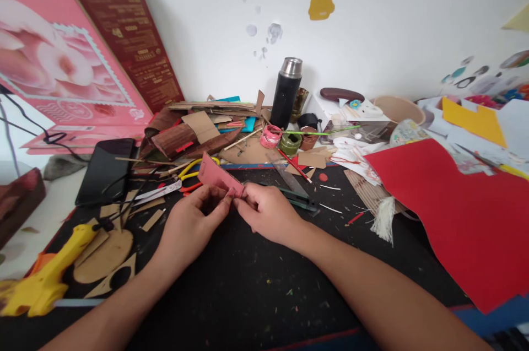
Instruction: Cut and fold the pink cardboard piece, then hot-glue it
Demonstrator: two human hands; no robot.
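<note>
A pink piece of cardboard is held up above the dark work mat, tilted, between both hands. My left hand pinches its lower edge with thumb and fingers. On the other side, my right hand grips the right end, its fingers closed. What the fingertips press on at the join is partly hidden. Just behind the hands lie scissors with yellow and orange handles close by. A dark green box cutter and a clear ruler rest behind my right hand.
At left are a yellow glue gun, cardboard scraps and a black phone. Small paint jars and a black thermos stand at the back. Red sheet material and a white tassel lie at right.
</note>
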